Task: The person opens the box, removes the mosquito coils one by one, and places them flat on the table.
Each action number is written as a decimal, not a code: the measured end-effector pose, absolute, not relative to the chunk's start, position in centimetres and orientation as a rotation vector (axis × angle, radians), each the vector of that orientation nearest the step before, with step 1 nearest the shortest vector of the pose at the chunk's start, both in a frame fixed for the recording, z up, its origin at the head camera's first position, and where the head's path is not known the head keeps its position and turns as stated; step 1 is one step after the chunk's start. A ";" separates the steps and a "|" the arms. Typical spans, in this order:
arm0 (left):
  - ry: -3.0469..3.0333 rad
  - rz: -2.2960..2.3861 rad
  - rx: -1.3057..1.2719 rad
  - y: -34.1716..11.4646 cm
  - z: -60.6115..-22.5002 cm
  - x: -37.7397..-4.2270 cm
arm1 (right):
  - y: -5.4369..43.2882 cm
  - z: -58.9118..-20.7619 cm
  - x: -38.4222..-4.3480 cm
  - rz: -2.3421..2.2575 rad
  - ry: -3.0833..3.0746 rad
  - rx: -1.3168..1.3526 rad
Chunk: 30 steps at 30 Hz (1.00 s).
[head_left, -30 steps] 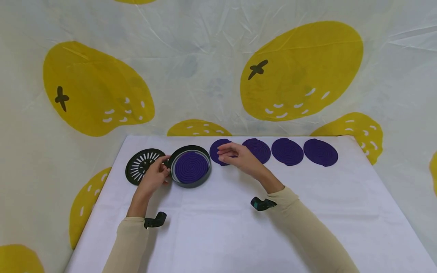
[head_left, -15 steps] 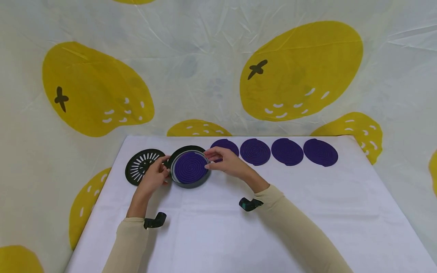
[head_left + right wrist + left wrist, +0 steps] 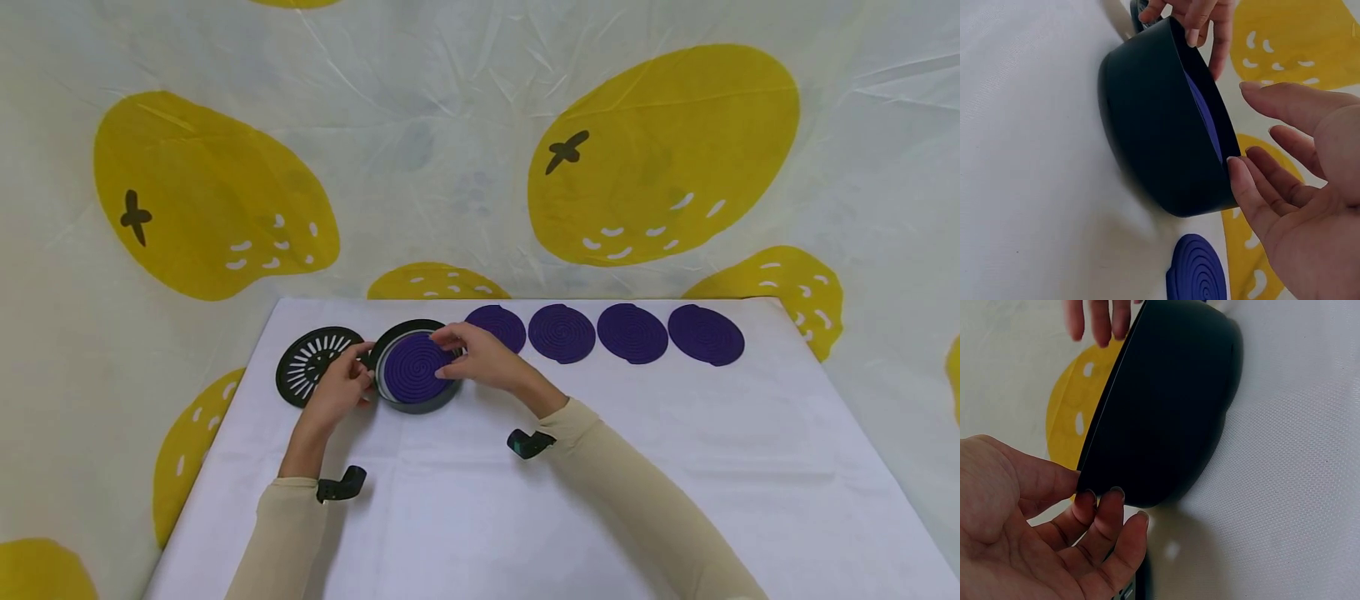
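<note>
A dark round container (image 3: 420,407) stands at the back of the table with a purple spiral-grooved coaster (image 3: 416,371) inside. My left hand (image 3: 341,385) holds its left side; in the left wrist view, thumb and fingers pinch the container wall (image 3: 1166,406) near the rim. Over the right part of the opening reaches my right hand (image 3: 483,358), thumb and fingers spread apart. In the right wrist view that hand (image 3: 1316,181) has fingertips close to or touching the rim, and nothing is visible between thumb and fingers. Only an edge of the coaster (image 3: 1205,115) shows there.
Left of the container lies a black slotted disc (image 3: 303,367), partly behind my left hand. Several matching purple coasters (image 3: 562,333) form a row to the right along the far edge of the white-covered table (image 3: 480,517). A lemon-patterned cloth (image 3: 465,175) hangs behind.
My right hand has moved left, from above the nearest coaster in the row to over the container's right rim. The left hand and the container stay in place.
</note>
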<state>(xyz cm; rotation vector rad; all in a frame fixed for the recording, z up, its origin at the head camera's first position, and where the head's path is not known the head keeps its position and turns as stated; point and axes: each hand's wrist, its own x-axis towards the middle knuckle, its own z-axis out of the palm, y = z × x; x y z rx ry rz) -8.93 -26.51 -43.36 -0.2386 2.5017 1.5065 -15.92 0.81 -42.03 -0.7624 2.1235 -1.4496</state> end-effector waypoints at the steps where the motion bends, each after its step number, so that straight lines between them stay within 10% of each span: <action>1: 2.503 1.503 -0.239 -26.5 -43.4 -8.9 | 0.7 -42.0 -15.9 -1.435 2.139 -0.768; 30: 2.488 1.518 -0.257 -26.4 -43.3 -9.1 | -2.6 -42.1 -17.2 -1.034 2.457 -0.927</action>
